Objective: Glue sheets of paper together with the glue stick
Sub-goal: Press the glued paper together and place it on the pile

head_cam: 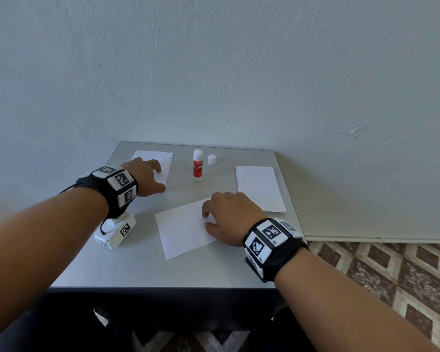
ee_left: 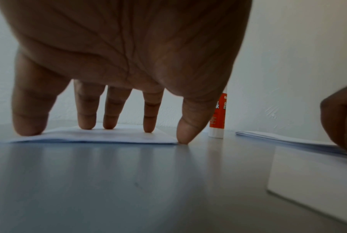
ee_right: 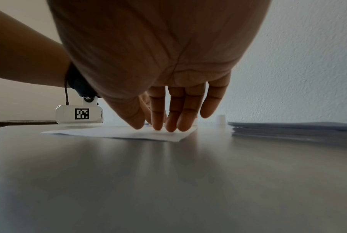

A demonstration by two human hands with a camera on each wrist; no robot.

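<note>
An uncapped red and white glue stick (head_cam: 198,164) (ee_left: 218,116) stands upright at the back middle of the grey table (head_cam: 142,270), its white cap (head_cam: 211,159) (ee_right: 220,119) just to its right. My left hand (head_cam: 148,177) (ee_left: 112,126) rests straight, spread fingertips on a white sheet (head_cam: 160,158) (ee_left: 100,136) at the back left. My right hand (head_cam: 225,219) (ee_right: 164,126) presses straight fingers on a single sheet (head_cam: 181,229) (ee_right: 128,133) lying askew at the table's middle. A stack of white sheets (head_cam: 259,188) (ee_right: 288,130) (ee_left: 288,140) lies at the right.
The table's back edge meets a pale wall (head_cam: 214,72). Its right edge drops to a patterned tile floor (head_cam: 391,275). The near edge of the table is by my body.
</note>
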